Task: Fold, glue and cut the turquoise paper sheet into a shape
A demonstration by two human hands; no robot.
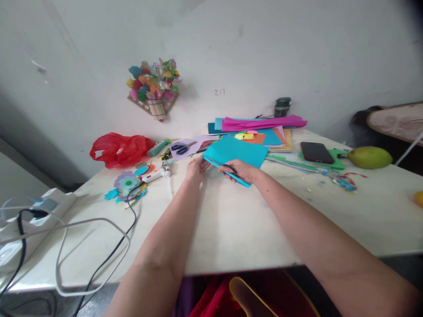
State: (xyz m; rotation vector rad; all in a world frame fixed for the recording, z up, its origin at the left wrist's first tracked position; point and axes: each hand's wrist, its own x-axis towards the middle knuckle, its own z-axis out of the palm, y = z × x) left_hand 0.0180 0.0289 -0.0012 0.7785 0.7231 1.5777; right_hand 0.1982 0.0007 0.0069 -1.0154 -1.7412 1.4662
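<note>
A turquoise sheet of paper (pixel 239 150) is held up over the middle of the table. My left hand (pixel 197 168) pinches its left corner. In my right hand (pixel 240 171) is a pair of scissors (pixel 230 168) with dark handles, the fingers wrapped round the grips. The blades lie along the sheet's near edge and point toward my left hand. A narrow turquoise strip (pixel 243 181) hangs along that edge, below the right hand. Whether the strip is still joined to the sheet at the left end I cannot tell.
Left of my hands lie a glue gun (pixel 157 172), paper flowers (pixel 127 184), a second pair of scissors (pixel 183 147) and a red plastic bag (pixel 120 149). Coloured sheets (pixel 264 123) are piled behind. A phone (pixel 316 152) and a mango (pixel 370 157) lie to the right. Cables (pixel 127 240) cross the left side.
</note>
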